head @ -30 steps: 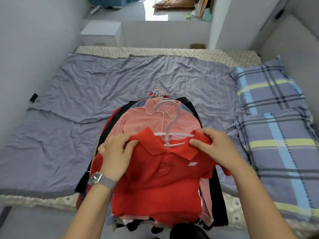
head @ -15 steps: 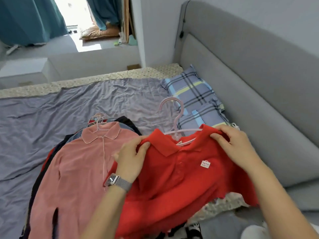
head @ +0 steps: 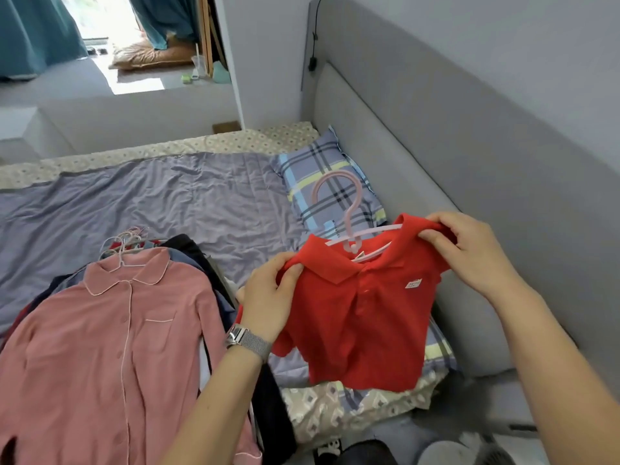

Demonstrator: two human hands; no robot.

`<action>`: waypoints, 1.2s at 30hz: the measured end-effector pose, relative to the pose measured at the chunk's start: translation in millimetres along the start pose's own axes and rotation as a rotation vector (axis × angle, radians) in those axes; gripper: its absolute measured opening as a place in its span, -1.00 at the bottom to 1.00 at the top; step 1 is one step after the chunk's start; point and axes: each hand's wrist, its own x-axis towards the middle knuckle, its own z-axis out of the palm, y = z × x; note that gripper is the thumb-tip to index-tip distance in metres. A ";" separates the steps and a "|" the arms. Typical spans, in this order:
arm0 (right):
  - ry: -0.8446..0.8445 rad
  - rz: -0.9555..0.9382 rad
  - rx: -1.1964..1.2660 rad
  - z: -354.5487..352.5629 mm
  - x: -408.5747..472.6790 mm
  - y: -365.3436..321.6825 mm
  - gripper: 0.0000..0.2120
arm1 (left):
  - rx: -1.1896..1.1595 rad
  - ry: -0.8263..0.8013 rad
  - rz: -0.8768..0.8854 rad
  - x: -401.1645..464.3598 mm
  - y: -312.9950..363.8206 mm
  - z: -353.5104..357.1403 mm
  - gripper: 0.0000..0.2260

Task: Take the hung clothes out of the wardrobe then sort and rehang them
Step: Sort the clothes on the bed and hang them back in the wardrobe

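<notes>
A small red polo shirt [head: 359,317] on a pink hanger [head: 349,216] hangs in the air above the bed's right side. My left hand [head: 268,297] grips its left shoulder and my right hand [head: 469,250] grips its right shoulder. To the left, a pile of hung clothes lies on the bed, topped by a pink button-up shirt [head: 100,357]. Dark garments [head: 188,246] and several hanger hooks [head: 124,243] stick out from under it.
The bed carries a purple-grey sheet [head: 151,203] and plaid pillows [head: 322,176] along the padded grey headboard [head: 453,162] at the right. Beyond the bed's far edge stand a low white ledge [head: 100,112] and teal curtains [head: 30,35].
Both hands lifted the red polo off the clothes pile and carried it right, over the pillows. The view swung right with it, uncovering the pink shirt on top of the pile.
</notes>
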 end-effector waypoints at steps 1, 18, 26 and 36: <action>-0.004 -0.013 0.003 -2.3 -6.2 -1.7 -0.94 | 0.004 -0.004 0.000 -7.4 0.2 -1.1 -0.86; 0.054 -0.034 0.081 -52.4 -131.8 -74.0 -0.91 | 0.046 0.006 0.148 -123.5 25.7 -70.5 -0.75; 0.021 -0.068 0.078 -11.9 -62.1 -46.8 -0.89 | 0.108 -0.055 0.067 -63.6 2.1 -58.9 -0.76; -0.252 -0.018 0.147 111.2 168.0 29.4 -0.76 | 0.339 0.256 -0.111 132.3 -60.2 -6.2 -0.72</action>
